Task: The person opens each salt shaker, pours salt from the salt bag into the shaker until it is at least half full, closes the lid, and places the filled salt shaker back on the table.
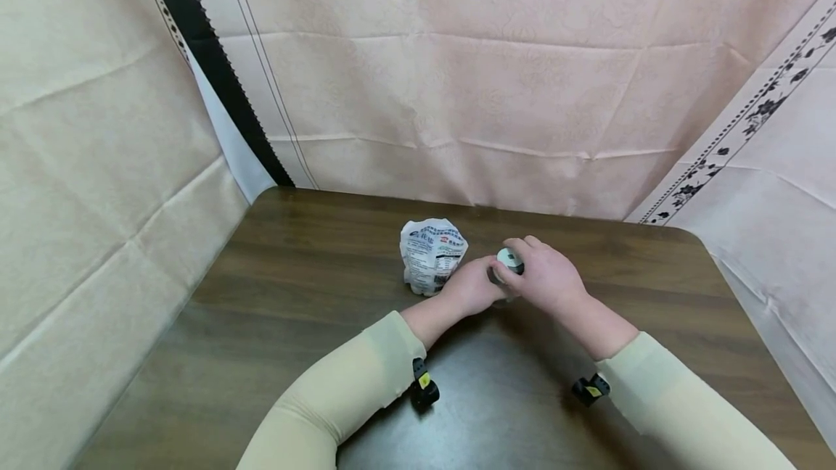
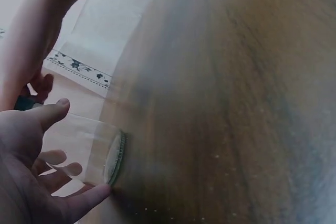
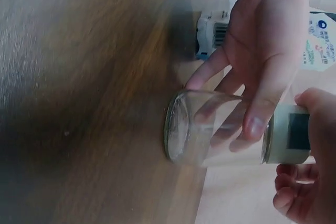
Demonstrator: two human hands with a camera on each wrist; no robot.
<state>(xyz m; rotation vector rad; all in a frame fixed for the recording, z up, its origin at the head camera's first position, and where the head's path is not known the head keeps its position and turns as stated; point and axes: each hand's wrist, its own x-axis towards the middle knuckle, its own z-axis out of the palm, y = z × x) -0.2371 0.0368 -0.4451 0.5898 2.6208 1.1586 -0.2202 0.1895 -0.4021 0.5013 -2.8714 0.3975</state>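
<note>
A clear glass jar point(image 3: 197, 148) with a pale green lid point(image 1: 510, 260) stands roughly upright between both hands. My left hand point(image 1: 472, 287) grips the glass body, its thumb on one side and fingers round the other. From above, my right hand point(image 1: 551, 275) holds the lid, thumb and fingers about its sides. The lid sits on the jar's mouth, and a dark patch shows on its side in the right wrist view. No contents are visible through the glass. Whether the base touches the table cannot be told.
Just left of the left hand stands a white printed bag point(image 1: 427, 256) with blue lettering. The brown wooden table point(image 1: 294, 296) has rounded far corners. Pale patterned cloth point(image 1: 490, 93) hangs behind it and on both sides.
</note>
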